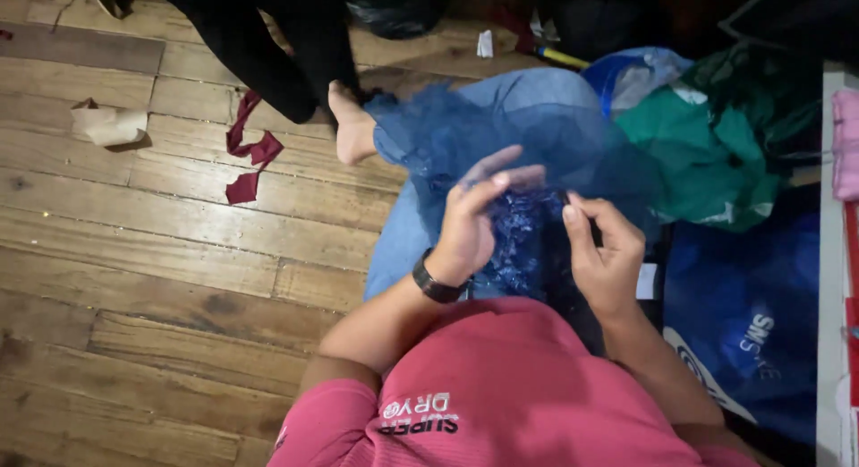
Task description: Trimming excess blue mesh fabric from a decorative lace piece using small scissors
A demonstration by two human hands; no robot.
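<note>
A blue sheer netted fabric (pixel 528 131) lies spread over my lap and the floor in front of me. My left hand (pixel 474 221), with a black band on its wrist, grips a bunched, sequined part of the blue fabric (pixel 523 239). My right hand (pixel 604 252) pinches the same bunched part from the right, fingers closed on something small and dark that I cannot make out. Both hands are close together, just above my pink shirt.
Another person's bare foot (pixel 351 127) and black trouser legs stand at the fabric's far edge. Dark red cloth scraps (pixel 250 158) and crumpled brown paper (pixel 109 124) lie on the wooden floor. Green cloth (pixel 716 145) and a blue bag (pixel 743 315) sit to the right.
</note>
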